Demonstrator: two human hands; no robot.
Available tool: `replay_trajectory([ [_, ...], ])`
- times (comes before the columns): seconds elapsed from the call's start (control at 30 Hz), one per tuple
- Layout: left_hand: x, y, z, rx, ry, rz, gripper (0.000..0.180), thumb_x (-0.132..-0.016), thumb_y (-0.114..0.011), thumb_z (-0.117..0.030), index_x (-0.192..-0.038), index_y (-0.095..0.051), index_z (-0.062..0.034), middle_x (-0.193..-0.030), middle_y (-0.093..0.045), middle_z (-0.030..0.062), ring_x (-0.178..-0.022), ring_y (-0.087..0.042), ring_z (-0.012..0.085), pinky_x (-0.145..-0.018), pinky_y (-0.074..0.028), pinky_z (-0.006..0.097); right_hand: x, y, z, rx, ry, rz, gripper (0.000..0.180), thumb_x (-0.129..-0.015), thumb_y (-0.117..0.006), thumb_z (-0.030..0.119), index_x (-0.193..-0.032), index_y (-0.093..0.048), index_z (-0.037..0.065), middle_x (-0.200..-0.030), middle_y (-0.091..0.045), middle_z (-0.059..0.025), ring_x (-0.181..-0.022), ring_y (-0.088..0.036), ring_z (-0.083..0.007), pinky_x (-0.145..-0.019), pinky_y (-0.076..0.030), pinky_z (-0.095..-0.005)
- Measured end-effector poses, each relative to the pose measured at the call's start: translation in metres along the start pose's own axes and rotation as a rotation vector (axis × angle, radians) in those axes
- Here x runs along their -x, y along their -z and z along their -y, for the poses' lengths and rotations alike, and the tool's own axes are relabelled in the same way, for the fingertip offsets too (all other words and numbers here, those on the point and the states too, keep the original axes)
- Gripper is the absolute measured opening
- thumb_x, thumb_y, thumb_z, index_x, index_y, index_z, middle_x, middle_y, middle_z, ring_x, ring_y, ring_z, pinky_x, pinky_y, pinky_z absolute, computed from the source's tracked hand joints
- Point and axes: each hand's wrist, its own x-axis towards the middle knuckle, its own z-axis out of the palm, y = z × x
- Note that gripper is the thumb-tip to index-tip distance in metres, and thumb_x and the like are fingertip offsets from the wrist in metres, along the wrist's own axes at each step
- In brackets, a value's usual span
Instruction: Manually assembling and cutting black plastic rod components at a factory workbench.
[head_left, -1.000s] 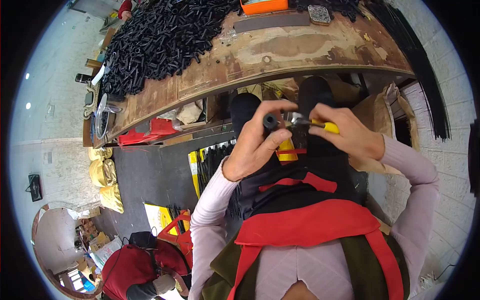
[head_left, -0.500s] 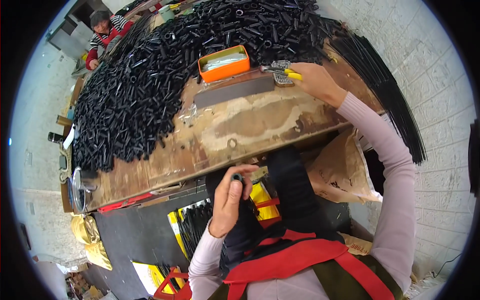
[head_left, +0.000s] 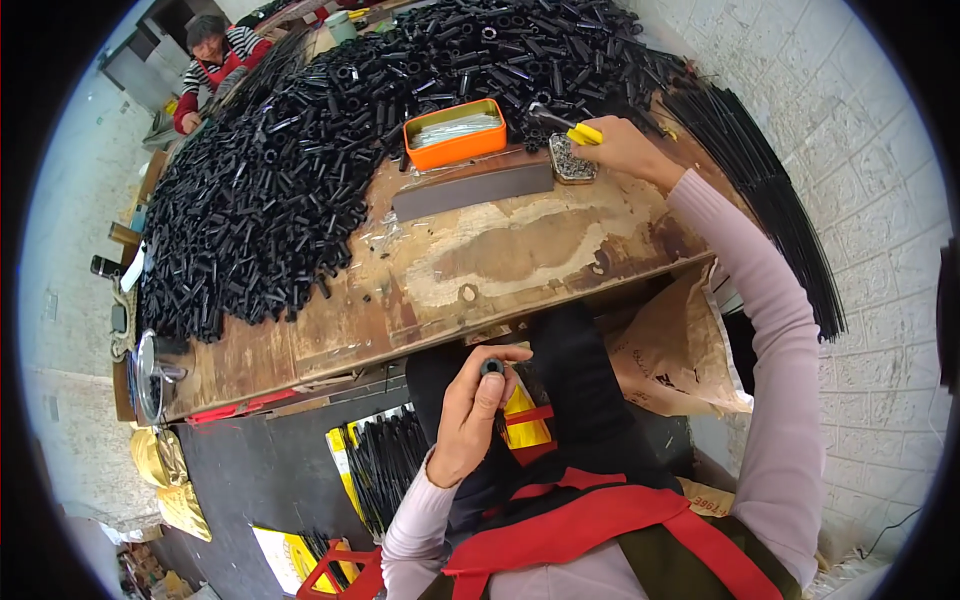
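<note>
Low in front of my lap, my left hand [head_left: 462,422] is closed around a short black tube [head_left: 491,367], its round hollow end facing up. Thumb and curled fingers hide most of its length. Across the table my right hand [head_left: 632,152] grips pliers by their yellow handles [head_left: 584,134]. The metal head of the pliers points left, toward the black pile, and looks blurred. Just below the pliers sits a small tin [head_left: 573,178] of tiny silvery metal pieces. An orange tin [head_left: 457,152] holding thin, pale metal strips or pins stands to its left.
A big heap of black tubular parts [head_left: 270,190] covers the table's [head_left: 350,335] far and left side. A grey flat bar [head_left: 472,192] lies before the tins. Long black rods [head_left: 755,170] lie at right, above a brown sack [head_left: 670,350]. Another person [head_left: 212,62] sits far left.
My right hand and the pliers have moved slightly away from me, lifting off the small tin toward the pile. My left hand keeps the tube, lying slightly lower right in view.
</note>
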Motion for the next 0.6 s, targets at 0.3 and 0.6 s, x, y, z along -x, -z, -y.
replay_trajectory([
  [0.3,0.056,-0.015,-0.025,-0.018,-0.072,-0.017,0.047,-0.103,-0.040,-0.039,-0.116,-0.056,0.0037,-0.076,-0.043,-0.0004,-0.069,-0.038,0.0085,-0.064,-0.032,0.023,0.008,0.003,0.011,-0.583,-0.221,0.064,0.019,-0.083,-0.069,0.020,-0.077,-0.060,0.003,-0.063,-0.057,-0.0015,-0.051,-0.052,-0.0097,-0.048,-0.041,-0.0266],
  [0.6,0.051,-0.006,-0.011,0.036,-0.074,-0.105,0.039,-0.104,-0.040,-0.032,-0.122,-0.054,-0.0005,-0.078,-0.042,-0.0012,-0.070,-0.036,0.0083,-0.065,-0.032,0.023,0.117,-0.013,0.120,-0.144,0.293,-0.393,0.021,-0.086,-0.070,0.019,-0.093,-0.065,0.000,-0.071,-0.061,-0.0069,-0.062,-0.055,-0.0133,-0.059,-0.043,-0.0285],
])
